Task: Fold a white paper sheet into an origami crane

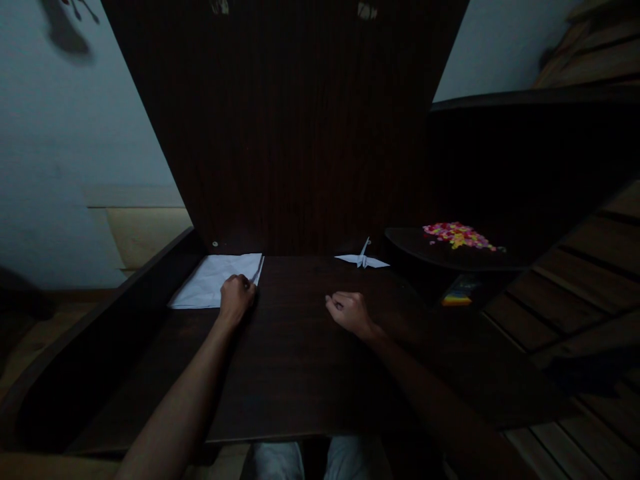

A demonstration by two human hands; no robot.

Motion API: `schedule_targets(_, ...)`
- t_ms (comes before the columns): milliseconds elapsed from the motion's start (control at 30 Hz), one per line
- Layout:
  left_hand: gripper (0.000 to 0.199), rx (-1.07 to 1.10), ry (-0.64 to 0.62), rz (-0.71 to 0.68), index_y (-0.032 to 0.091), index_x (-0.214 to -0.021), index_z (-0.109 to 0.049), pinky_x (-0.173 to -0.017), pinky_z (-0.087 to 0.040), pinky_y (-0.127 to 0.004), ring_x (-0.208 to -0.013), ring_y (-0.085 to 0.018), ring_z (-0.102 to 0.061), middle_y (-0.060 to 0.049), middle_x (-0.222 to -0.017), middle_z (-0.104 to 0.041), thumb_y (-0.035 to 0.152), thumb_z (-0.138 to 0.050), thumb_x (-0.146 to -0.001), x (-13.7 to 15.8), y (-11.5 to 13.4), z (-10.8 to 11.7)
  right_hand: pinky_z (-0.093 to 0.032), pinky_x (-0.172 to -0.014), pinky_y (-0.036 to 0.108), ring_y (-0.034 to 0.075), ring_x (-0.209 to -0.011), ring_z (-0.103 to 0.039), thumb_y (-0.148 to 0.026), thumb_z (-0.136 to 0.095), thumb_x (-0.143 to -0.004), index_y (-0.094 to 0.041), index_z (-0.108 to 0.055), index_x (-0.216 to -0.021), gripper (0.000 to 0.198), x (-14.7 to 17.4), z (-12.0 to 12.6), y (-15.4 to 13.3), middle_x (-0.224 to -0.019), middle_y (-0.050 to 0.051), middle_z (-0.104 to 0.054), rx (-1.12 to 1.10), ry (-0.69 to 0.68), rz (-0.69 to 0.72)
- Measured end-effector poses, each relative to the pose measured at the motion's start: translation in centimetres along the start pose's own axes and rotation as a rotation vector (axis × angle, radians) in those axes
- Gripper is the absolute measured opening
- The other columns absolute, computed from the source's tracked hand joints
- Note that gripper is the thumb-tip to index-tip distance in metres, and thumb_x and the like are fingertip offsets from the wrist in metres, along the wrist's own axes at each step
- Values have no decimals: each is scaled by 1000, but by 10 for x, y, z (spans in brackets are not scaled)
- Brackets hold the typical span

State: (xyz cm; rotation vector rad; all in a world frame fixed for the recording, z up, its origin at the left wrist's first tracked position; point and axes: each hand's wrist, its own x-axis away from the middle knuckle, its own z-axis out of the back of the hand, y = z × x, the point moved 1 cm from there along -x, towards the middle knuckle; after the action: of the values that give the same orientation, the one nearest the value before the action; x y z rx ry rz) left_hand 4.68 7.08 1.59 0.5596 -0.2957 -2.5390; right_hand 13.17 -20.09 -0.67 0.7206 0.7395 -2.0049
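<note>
My left hand (238,295) rests as a loose fist at the right front edge of a stack of white paper sheets (205,279), overlapping its corner. No object shows in its curled fingers. On the bare desk to the right, my right hand (349,311) is also curled closed, with nothing visible in it. Just behind that hand stands a white origami crane (364,259), wings spread and a thin point sticking up. It sits near the desk's back panel, apart from my fingers.
The dark wooden desk (285,373) has a tall back panel (300,133) and a raised left side edge (100,320). A small shelf (407,240) at right carries a heap of colourful small pieces (457,235). Beneath it lies a yellow-orange item (456,301). The room is dim.
</note>
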Motion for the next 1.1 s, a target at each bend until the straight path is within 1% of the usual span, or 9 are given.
schedule_targets(167, 21, 43, 19, 48, 12, -78, -65, -71, -42, -30, -82, -24, -61, -14, -86, -66, 26, -50, -78, 0, 1, 5, -27, -48, 22, 7, -42, -38, -22, -47, -83, -17, -43, -44, 40, 1, 1, 0, -44, -3, -46, -46, -12, 1)
schedule_targets(267, 17, 62, 141, 6, 14, -75, -62, -71, -42, -29, -78, -21, -59, -11, -83, -63, 24, -49, -78, 1, 3, 10, -28, -48, 22, 7, -42, -37, -24, -48, -83, -17, -43, -44, 40, 0, 0, -2, -44, -3, -44, -117, -7, -39)
schedule_targets(400, 10, 156, 398, -125, 17, -71, -57, -66, -42, -28, -68, -18, -55, -5, -76, -58, 20, -50, -78, 8, 17, 16, -31, -48, 23, 8, -44, -40, -35, -54, -82, -18, -47, -48, 39, -6, -1, -9, -46, -3, -44, -398, -1, -299)
schedule_targets(500, 9, 263, 478, -305, 18, -70, -54, -65, -42, -27, -67, -17, -53, -4, -73, -55, 16, -51, -78, 24, 40, 16, -39, -49, 23, 11, -51, -51, -42, -58, -79, -18, -58, -69, 25, -10, -2, -17, -60, 0, -57, -865, -84, -546)
schedule_targets(600, 7, 362, 408, -533, 18, -75, -53, -70, -43, -29, -75, -19, -53, -5, -75, -55, 15, -50, -79, 48, 70, 10, -49, -62, 30, 18, -76, -61, -43, -62, -75, -21, -60, -96, 30, -12, -2, -26, -90, 6, -65, -1275, -154, -627)
schedule_targets(700, 7, 491, 199, -720, 18, -82, -53, -77, -44, -32, -86, -20, -52, -7, -85, -57, 14, -48, -81, 71, 96, 0, -50, -77, 33, 20, -91, -61, -40, -65, -73, -25, -57, -107, 39, -10, -4, -33, -104, 5, -64, -1476, -153, -671)
schedule_targets(800, 9, 620, 23, -722, 18, -89, -52, -80, -45, -34, -89, -21, -51, -8, -91, -56, 15, -47, -83, 85, 109, -8, -47, -84, 33, 21, -94, -60, -31, -73, -64, -24, -59, -103, 41, -8, -10, -32, -100, 3, -66, -1448, -71, -750)
schedule_targets(933, 8, 710, -173, -704, 19, -92, -51, -88, -42, -35, -97, -21, -51, -7, -98, -55, 20, -47, -85, 88, 112, -9, -45, -87, 36, 23, -96, -61, -35, -67, -67, -19, -62, -98, 36, -6, -21, -21, -97, 5, -69, -1319, 16, -856)
schedule_targets(1100, 17, 731, -251, -699, 20, -102, -53, -93, -40, -34, -102, -20, -51, -7, -104, -56, 28, -47, -89, 80, 106, -7, -47, -83, 38, 26, -87, -64, -34, -69, -60, -15, -66, -84, 31, -3, -26, -2, -88, 6, -72, -1140, 78, -959)
